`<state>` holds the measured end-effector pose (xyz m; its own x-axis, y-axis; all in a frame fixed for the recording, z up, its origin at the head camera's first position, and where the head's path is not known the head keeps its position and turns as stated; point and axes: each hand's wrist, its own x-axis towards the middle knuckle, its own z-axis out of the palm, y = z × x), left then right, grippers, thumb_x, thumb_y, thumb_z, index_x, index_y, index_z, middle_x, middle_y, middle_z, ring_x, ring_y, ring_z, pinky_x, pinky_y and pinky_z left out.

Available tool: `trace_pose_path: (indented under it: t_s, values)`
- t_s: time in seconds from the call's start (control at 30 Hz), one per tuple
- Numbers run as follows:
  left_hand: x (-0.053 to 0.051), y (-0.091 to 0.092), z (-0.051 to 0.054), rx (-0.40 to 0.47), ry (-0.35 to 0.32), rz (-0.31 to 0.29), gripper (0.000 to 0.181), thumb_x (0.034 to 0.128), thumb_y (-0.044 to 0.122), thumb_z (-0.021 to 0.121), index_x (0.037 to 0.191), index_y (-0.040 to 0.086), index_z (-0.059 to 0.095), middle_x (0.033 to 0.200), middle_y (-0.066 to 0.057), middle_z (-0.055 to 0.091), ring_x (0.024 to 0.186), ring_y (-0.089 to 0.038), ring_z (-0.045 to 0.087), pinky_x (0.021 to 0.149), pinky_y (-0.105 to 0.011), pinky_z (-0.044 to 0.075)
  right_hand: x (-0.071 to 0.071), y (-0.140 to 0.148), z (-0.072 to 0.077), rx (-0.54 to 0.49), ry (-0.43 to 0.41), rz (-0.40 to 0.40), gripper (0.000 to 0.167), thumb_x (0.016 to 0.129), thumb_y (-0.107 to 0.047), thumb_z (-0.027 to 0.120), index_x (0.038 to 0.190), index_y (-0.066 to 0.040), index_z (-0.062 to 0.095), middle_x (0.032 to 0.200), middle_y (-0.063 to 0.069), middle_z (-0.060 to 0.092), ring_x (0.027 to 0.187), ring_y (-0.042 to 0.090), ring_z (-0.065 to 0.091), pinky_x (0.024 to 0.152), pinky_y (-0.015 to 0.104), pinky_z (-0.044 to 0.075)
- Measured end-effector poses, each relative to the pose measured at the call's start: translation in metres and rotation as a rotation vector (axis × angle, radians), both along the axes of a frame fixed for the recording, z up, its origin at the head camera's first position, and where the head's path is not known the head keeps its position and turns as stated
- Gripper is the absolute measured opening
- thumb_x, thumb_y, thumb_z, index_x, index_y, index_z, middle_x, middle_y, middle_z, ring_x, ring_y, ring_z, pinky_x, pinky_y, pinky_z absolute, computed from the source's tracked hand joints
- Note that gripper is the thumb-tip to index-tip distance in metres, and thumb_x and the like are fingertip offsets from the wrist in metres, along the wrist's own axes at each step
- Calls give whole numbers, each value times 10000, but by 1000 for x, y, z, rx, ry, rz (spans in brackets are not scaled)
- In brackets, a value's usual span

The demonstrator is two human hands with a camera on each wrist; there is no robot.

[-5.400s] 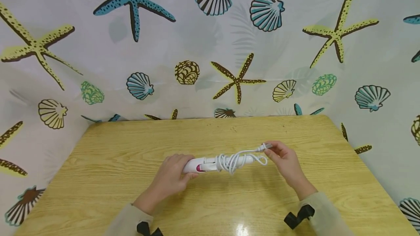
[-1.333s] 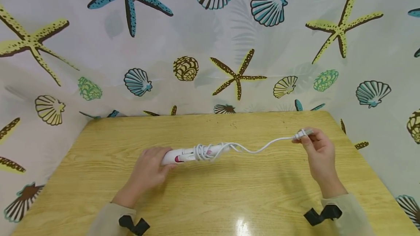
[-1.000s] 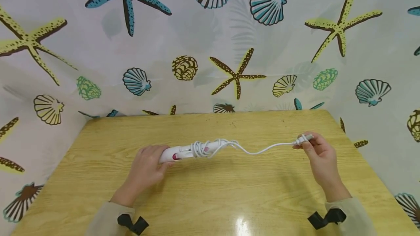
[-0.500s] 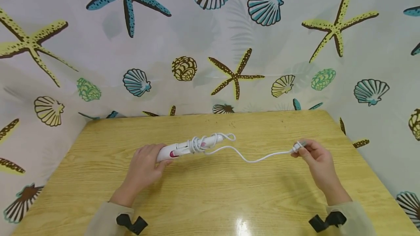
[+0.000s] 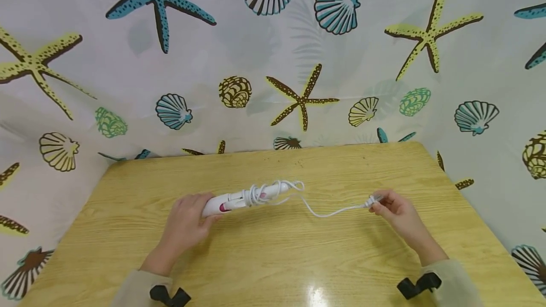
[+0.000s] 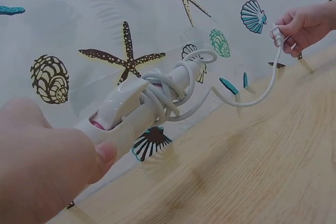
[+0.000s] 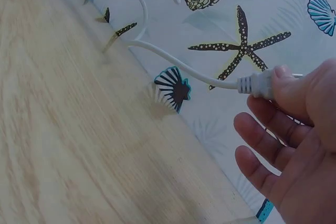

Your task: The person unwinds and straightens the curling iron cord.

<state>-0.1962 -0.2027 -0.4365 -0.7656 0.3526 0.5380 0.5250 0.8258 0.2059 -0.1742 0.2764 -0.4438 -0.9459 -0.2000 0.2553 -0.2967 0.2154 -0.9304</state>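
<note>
Left grip: the left hand (image 5: 185, 219) is clamped round one end of a white appliance (image 5: 232, 201), fingers over the far side and thumb along the near side.
Right grip: the right hand (image 5: 401, 214) pinches a white plug (image 7: 258, 84), thumb pressed on its body; the lower fingers curl loosely beneath, touching nothing.
Appliance: in the left grip by its thick end, narrow end pointing away toward the right; held above the bench (image 5: 273, 255), slightly slanted.
Pink button (image 6: 97, 124): on the appliance, just beside the left grip.
Cord (image 7: 184, 67): wound in several loops round the appliance's middle, well clear of the left fingers; a small loop stands at the narrow end, and a loose length sags across to the plug.
Plug: at the right fingertips, well apart from the appliance; its metal prongs stick out past the thumb, away from the cord.
Between the grips: the wound part of the appliance and the slack cord, above the bench.
Backdrop: a pale cloth (image 5: 204, 67) printed with shells and starfish, behind the bench.
</note>
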Motion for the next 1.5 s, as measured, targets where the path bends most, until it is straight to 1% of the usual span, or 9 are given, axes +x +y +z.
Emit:
trace_pose_path:
  t_s: [0.13,0.27,0.57,0.73,0.83,1.03,1.2,1.3,1.5]
  values:
    - [1,2,-2,-17,-12,-3,448,727,211,787,1076,-3,606,1012,-155,645,927,-340,589,849,-528,396,-1,7,-7,118,-69,12,263,943,-126,545,1129,60,535,989,151,593,876,240,599,746,324,515]
    - [0,2,-5,-15,-10,-3,453,717,200,793,1077,-5,608,1012,-156,645,934,-345,586,855,-524,397,-3,12,-14,222,-126,25,248,922,-123,582,1116,30,561,1019,140,595,893,205,581,710,293,499]
    - [1,3,-9,-14,-33,0,446,725,213,794,1075,13,603,1004,-146,650,891,-320,596,829,-511,413,-9,14,-24,373,-123,52,223,896,-80,607,1095,19,582,1013,102,605,898,199,566,720,270,490]
    - [0,3,-8,-10,-42,13,454,730,220,788,1090,18,600,1011,-146,648,895,-316,594,836,-505,411,-11,14,-25,443,-69,47,229,879,-61,623,1093,18,600,1037,101,599,921,214,558,738,283,474]
    - [0,4,-7,-6,-45,15,460,730,223,788,1095,16,600,1012,-146,648,895,-314,593,834,-507,411,-11,13,-25,489,-44,53,244,861,-70,649,1094,-4,623,1053,85,596,958,234,548,778,326,458]
    - [0,3,-7,-2,-52,12,466,730,228,788,1100,10,603,1021,-147,650,890,-309,592,828,-502,413,-10,12,-26,517,-30,84,266,830,-91,692,1086,-40,645,1076,71,611,1033,291,519,870,461,410]
    - [0,2,-6,-9,-40,9,459,733,237,781,1093,13,605,1017,-146,648,900,-315,590,824,-500,415,-11,6,-24,518,-16,42,304,850,-148,682,1121,-23,626,1068,68,615,1037,287,529,891,504,403]
    - [1,2,-6,-12,-35,9,456,732,241,779,1089,16,606,1012,-144,649,903,-316,591,825,-498,416,-14,-3,-19,517,25,7,323,865,-193,670,1138,-27,619,1071,65,615,1027,274,537,887,513,403]
    - [2,2,-7,-7,-65,10,468,736,218,780,1113,9,599,1040,-148,642,942,-324,585,855,-514,401,-21,-30,-7,467,98,20,316,877,-180,655,1159,-46,610,1089,87,611,1006,259,545,839,464,430]
